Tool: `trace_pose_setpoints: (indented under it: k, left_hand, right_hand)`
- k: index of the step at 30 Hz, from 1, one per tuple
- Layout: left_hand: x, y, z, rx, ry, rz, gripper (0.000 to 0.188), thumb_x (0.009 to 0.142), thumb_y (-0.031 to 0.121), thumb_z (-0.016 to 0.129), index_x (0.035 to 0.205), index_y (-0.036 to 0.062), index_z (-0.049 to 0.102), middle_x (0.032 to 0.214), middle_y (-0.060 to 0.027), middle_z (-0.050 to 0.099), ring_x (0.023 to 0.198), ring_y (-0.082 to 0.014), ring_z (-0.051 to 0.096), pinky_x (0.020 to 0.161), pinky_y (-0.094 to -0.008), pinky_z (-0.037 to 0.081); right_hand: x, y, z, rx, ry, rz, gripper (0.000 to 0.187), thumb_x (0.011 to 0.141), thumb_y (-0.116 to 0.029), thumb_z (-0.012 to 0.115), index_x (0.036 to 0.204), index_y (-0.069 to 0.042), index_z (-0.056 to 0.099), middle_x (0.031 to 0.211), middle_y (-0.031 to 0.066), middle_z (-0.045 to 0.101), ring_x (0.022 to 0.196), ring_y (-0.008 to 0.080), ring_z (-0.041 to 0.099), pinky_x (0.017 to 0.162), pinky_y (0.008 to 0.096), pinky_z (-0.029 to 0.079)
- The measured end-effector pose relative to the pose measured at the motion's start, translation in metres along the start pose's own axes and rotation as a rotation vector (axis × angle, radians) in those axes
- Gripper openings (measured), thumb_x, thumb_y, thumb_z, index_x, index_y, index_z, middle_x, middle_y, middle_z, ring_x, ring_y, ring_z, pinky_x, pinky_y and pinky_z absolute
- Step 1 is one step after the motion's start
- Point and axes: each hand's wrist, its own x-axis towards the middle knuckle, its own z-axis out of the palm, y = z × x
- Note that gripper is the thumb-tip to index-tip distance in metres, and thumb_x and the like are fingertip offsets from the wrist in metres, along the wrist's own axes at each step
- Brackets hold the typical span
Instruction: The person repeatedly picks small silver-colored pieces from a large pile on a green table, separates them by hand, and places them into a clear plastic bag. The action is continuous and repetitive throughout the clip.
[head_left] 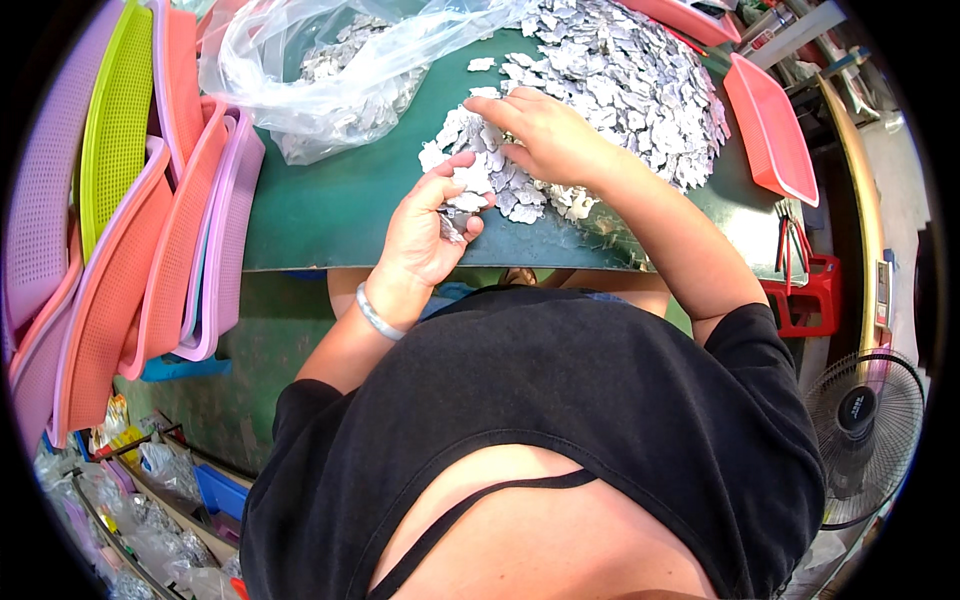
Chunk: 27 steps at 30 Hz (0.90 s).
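The work surface is a green desk (320, 215) carrying a heap (640, 95) of flat, irregular grey pieces, which serves as the landmark. A clear plastic bag (255, 75) containing similar pieces lies left of the heap; a coral tray (768, 130) stands right of it. The left hand (425, 230), at the heap's near-left edge, is partly curled, grasping several overlapping pieces (464, 203) between thumb and fingers. The right hand (555, 138), above the heap's left part, is released: fingers extended leftward, thumb spread apart from them. Contact between its fingertips and the heap cannot be confirmed. The held pieces overlap, so no single long axis can be determined; the heap tapers toward the left hand. The left fingers partly hide the held pieces; the right hand and forearm cover part of the heap. The upper picture edge cuts off the bag and heap.
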Motion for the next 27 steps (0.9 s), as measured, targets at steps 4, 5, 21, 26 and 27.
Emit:
trace_pose_setpoints:
  k: [4,5,21,26,27]
  left_hand:
    - [0.003,0.000,-0.007,-0.052,-0.037,-0.032,0.021,0.082,0.010,0.054,0.101,0.0032,0.053,0.091,-0.0115,0.056,0.078,-0.0240,0.059,0.051,-0.0248,0.046]
    - [0.003,0.000,-0.007,-0.056,-0.042,-0.038,0.019,0.082,0.010,0.053,0.100,0.0035,0.053,0.090,-0.0110,0.057,0.079,-0.0233,0.060,0.052,-0.0253,0.046]
    - [0.004,-0.001,0.000,0.067,0.054,0.051,0.024,0.083,0.012,0.056,0.105,0.0066,0.048,0.090,-0.0071,0.059,0.073,-0.0200,0.060,0.050,-0.0237,0.045]
    - [0.002,0.005,-0.013,-0.157,-0.005,0.003,0.019,0.082,0.010,0.056,0.100,0.0064,0.050,0.089,-0.0079,0.060,0.073,-0.0178,0.059,0.048,-0.0227,0.044]
    - [0.001,0.007,-0.014,-0.178,-0.026,-0.008,0.019,0.082,0.009,0.055,0.100,0.0063,0.051,0.090,-0.0082,0.060,0.074,-0.0178,0.059,0.049,-0.0228,0.045]
  right_hand:
    - [0.004,0.005,0.002,0.026,-0.024,-0.006,0.056,0.068,-0.004,0.061,0.121,-0.011,0.045,0.081,0.0101,0.054,0.081,0.0288,0.053,0.072,0.0368,0.045]
    - [0.003,0.005,0.001,0.017,-0.032,-0.011,0.055,0.069,-0.005,0.061,0.121,-0.010,0.045,0.082,0.0101,0.055,0.080,0.0289,0.054,0.071,0.0373,0.045]
    - [0.011,-0.015,-0.015,0.882,-0.071,0.350,0.042,0.082,-0.005,0.057,0.121,-0.001,0.044,0.077,0.0033,0.061,0.070,0.0074,0.055,0.064,0.0218,0.045]
    - [0.000,-0.008,-0.004,0.228,-0.149,0.092,0.047,0.068,-0.009,0.062,0.113,-0.006,0.050,0.087,0.0104,0.062,0.089,0.0293,0.055,0.076,0.0400,0.045]
    - [0.000,-0.009,-0.003,0.192,-0.152,0.087,0.047,0.068,-0.009,0.062,0.113,-0.006,0.050,0.087,0.0107,0.062,0.090,0.0294,0.055,0.076,0.0401,0.045]
